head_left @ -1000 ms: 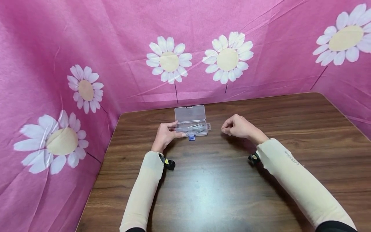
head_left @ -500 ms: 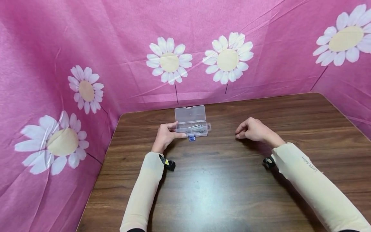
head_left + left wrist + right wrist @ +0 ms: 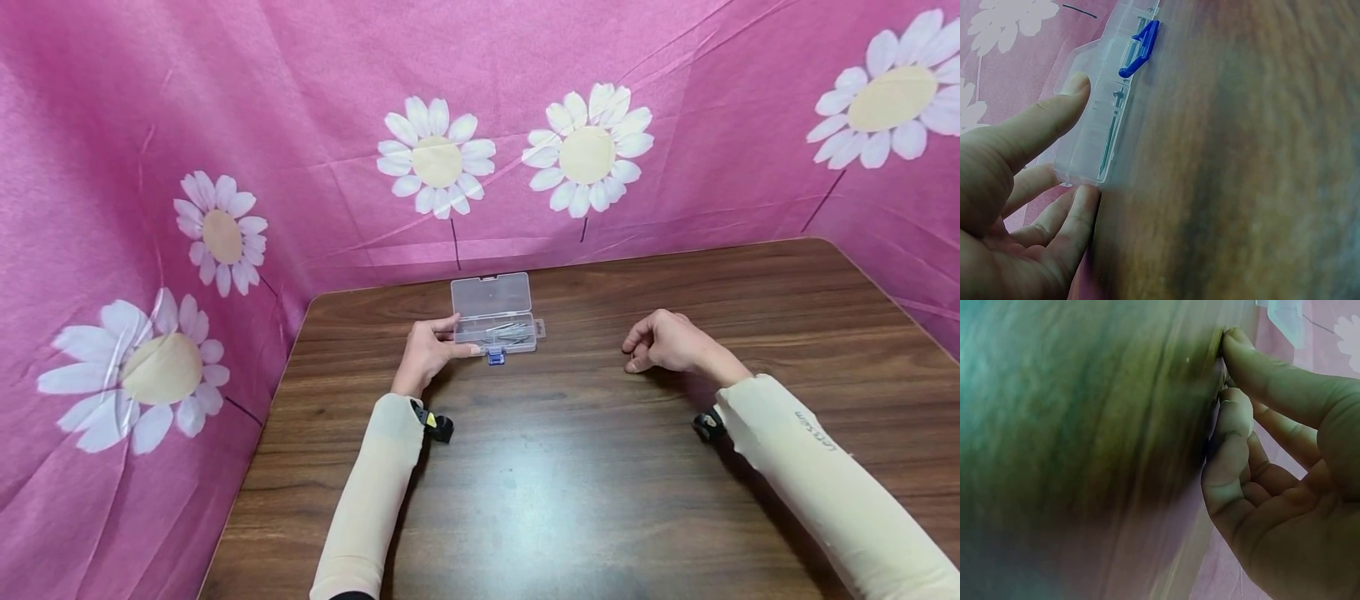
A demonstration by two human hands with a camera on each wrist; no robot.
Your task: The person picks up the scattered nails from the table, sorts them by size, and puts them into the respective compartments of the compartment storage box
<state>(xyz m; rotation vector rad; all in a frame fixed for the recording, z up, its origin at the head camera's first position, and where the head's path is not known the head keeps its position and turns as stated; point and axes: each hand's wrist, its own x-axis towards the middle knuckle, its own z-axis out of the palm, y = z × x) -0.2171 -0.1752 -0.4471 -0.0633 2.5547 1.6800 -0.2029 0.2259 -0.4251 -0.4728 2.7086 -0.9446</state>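
Note:
A small clear plastic box (image 3: 495, 333) stands at the back of the table, its lid (image 3: 491, 295) raised. Several thin silvery metal pins (image 3: 510, 331) lie inside, and a blue latch (image 3: 497, 357) hangs at the front. My left hand (image 3: 426, 354) grips the box's left end, thumb (image 3: 1063, 112) along the front wall and fingers behind and beneath the corner. To the right of the box, my right hand (image 3: 671, 342) is low at the tabletop with curled fingers. Its thumb and forefinger tips (image 3: 1235, 397) stand slightly apart; I cannot tell whether something thin is between them.
The brown wood-grain table (image 3: 525, 500) ends just behind the box, where a pink cloth (image 3: 300, 125) with white daisies hangs along the back and sides. A clear hanging tab (image 3: 540, 327) sticks out from the box's right end.
My right hand has moved right and slightly nearer to me, away from the box, and its thumb and forefinger have parted a little. The left hand and box have stayed in place.

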